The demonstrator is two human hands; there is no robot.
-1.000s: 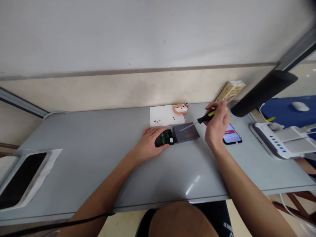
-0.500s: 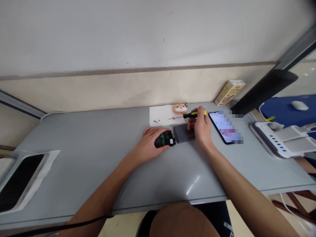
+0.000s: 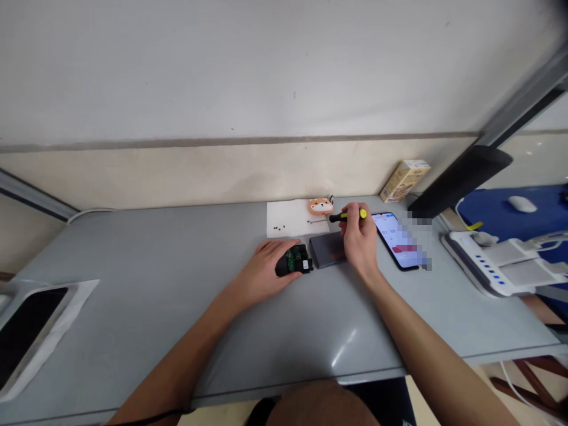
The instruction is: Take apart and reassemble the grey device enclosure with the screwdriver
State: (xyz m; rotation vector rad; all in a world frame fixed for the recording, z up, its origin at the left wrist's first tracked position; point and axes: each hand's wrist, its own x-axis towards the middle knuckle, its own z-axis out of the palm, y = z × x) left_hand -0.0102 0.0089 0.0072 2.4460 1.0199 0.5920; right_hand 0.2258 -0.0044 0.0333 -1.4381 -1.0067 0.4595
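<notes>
My left hand is wrapped round a black computer mouse with its cover off, a green circuit board showing. The mouse rests on the grey table. My right hand grips a screwdriver with a black and yellow handle. Its thin shaft slants left over a white sheet of paper, the tip by a small dark speck like a screw. Several tiny dark screws lie further left on the sheet. Under and beside my right hand sits a flat dark grey box, close to the mouse.
An orange animal-face case sits on the paper's back corner. Rightward are a lit phone, a carton, a black cylinder and a white power strip with plugs. A black-screened device lies far left.
The camera view has tipped slightly upward, so the table appears lower. The screwdriver's tip has shifted a little right over the paper. My left hand keeps its hold on the mouse.
</notes>
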